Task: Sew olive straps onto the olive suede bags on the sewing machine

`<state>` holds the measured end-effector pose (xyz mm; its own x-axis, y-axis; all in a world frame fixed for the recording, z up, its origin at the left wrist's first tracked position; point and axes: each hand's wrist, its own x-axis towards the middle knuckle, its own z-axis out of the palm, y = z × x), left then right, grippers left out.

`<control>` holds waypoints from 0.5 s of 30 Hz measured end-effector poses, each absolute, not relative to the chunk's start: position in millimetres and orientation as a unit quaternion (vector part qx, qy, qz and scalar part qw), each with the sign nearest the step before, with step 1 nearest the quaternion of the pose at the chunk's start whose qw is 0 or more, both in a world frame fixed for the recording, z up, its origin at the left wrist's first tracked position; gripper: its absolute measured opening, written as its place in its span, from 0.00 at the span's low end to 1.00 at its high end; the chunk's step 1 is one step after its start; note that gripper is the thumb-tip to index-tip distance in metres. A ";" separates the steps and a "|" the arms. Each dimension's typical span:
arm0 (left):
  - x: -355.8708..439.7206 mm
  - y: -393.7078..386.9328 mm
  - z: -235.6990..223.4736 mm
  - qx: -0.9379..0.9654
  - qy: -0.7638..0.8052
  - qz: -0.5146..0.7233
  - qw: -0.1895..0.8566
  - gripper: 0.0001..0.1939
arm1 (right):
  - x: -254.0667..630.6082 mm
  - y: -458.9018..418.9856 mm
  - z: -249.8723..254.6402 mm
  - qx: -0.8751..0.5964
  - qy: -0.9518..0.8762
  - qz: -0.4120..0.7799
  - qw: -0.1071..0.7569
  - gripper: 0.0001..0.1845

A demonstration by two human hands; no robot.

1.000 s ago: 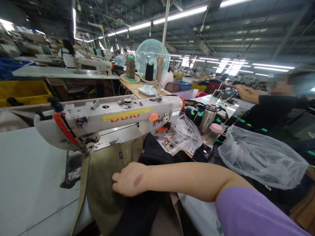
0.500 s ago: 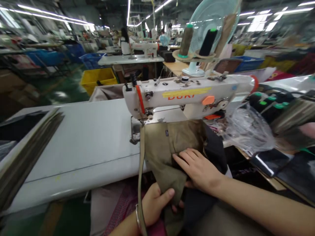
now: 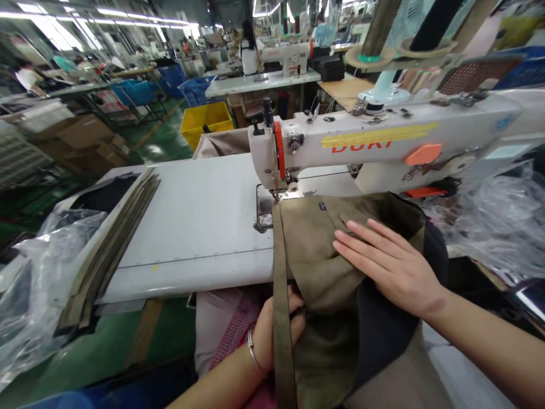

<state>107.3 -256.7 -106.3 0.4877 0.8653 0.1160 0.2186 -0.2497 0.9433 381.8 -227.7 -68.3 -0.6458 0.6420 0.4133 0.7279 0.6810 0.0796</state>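
An olive garment [image 3: 317, 255] with a black part [image 3: 383, 324] and a small dark label [image 3: 322, 206] lies under the head of a white sewing machine [image 3: 306, 147]. Along its left edge a long olive fabric strip [image 3: 281, 295] runs down from the needle area and hangs over my left wrist. My left hand [image 3: 272, 329], with a bracelet, is closed at the garment's lower left edge, its fingers curled and partly hidden by the strip. Flat on top of the garment rests my right hand [image 3: 392, 267], fingers stretched out and slightly apart.
A stack of olive strips [image 3: 114, 244] lies across the table's left end, beside clear plastic [image 3: 38, 284]. More plastic [image 3: 506, 210] is at the right. Thread cones [image 3: 378, 28] stand above the machine. A yellow bin [image 3: 208, 122] is behind the table.
My view has come closer and turned left. My right hand has flattened out on the garment. My left hand has shifted from the garment's lower flap to beside the strip, fingers now curled.
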 end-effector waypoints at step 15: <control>88.8 -272.5 -129.4 0.511 0.476 0.157 0.699 0.24 | 491.9 -296.4 -95.0 -0.790 -0.501 0.042 0.350 0.15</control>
